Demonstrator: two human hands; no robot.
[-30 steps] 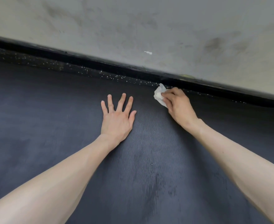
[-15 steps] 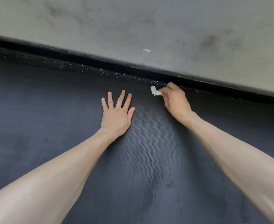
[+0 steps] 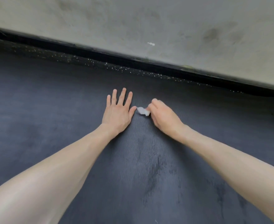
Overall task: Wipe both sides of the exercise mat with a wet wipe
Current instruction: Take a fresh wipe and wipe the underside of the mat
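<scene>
Wiping so far, head view: the mat (image 3: 149,167) lies flat with one ribbed side up. Darker, damp-looking streaks run from its middle towards the near edge, so I judge part of this side done.
Work left: the rest of this side, as I read it, and the whole underside, which is hidden; the mat is not yet turned.
Place of the wipe (image 3: 143,111): small, white and crumpled, on the mat nearer its far edge, just beside the left thumb.
State of the right hand (image 3: 163,117): fingers curled round the wipe, holding it down on the mat.
State of the left hand (image 3: 117,113): flat, fingers straight and spread, palm pressing the mat.
Containers: none in view.
Beyond the far edge: a speckled dark strip (image 3: 100,62), then a stained grey surface (image 3: 149,21).
</scene>
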